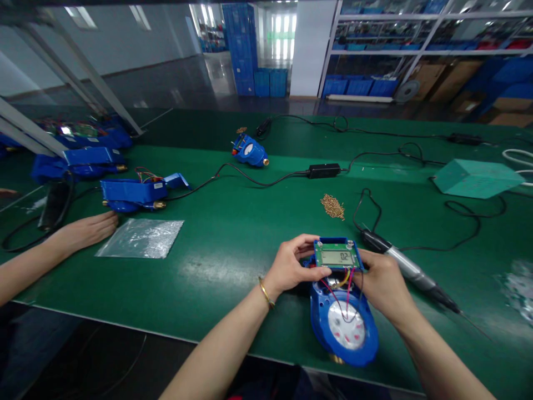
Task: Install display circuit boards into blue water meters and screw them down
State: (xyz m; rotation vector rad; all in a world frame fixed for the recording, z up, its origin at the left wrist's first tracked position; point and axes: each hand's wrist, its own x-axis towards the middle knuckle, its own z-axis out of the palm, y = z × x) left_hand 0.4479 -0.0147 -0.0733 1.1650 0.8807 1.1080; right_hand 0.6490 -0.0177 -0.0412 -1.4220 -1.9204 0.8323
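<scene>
The blue water meter (pixel 346 325) is tethered by wires (pixel 345 279). Its LCD module (pixel 337 256) is grasped by left hand (pixel 292 265) and right hand (pixel 385 279), seemingly for steadiness.

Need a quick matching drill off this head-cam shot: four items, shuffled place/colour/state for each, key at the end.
Items
1. Blue meter
2. Corded tool
3. Small metal pieces
4. Clear plastic bag

Place, colour or state
A. Gold-coloured, in a loose heap
B. Lying flat near a co-worker's hand
C. Held between the left hand and the right hand
D. Black and silver, thin tip toward the picture's lower right

Pairs: 1-C, 2-D, 3-A, 4-B
</scene>
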